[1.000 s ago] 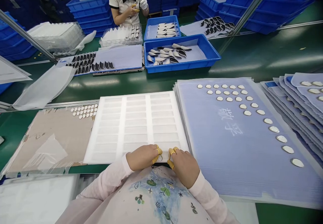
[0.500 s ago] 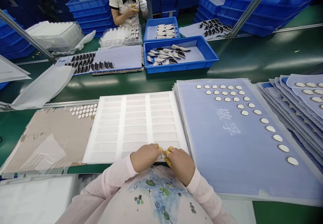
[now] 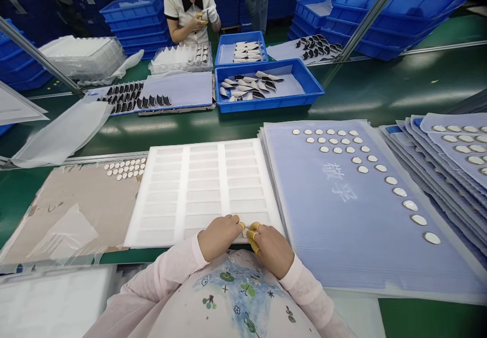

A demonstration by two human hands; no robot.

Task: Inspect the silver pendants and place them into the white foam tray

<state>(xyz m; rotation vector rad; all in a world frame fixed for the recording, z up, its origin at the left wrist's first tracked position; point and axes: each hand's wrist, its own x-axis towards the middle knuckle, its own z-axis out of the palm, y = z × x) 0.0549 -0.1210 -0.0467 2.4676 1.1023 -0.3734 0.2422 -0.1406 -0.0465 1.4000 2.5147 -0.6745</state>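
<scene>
My left hand [image 3: 221, 235] and my right hand [image 3: 272, 246] meet at the near edge of a white foam tray [image 3: 185, 191], close to my body. Yellow finger cots cover several fingertips on both. Between the fingertips is a small round white piece [image 3: 244, 233] with a darker rim, pinched from both sides and partly hidden by the fingers. The tray has three columns of shallow slots. On the blue-grey plastic sheet [image 3: 304, 216] to the right lie several oval white pieces [image 3: 399, 192] with metallic rims, in rows and a curving line.
On the left, a cardboard sheet [image 3: 83, 201] bears several small white discs [image 3: 127, 165]. Stacked sheets [image 3: 437, 160] with more ovals stand far right. Beyond are a blue bin [image 3: 270, 105] of curved black-and-white pieces, a metal post [image 3: 371, 18] and a co-worker [image 3: 190, 10] handling a small piece.
The view has shifted slightly. My fingers have moved a little around the small white piece; two round shapes showed between them before, one shows now. A second person's legs show more at the back.
</scene>
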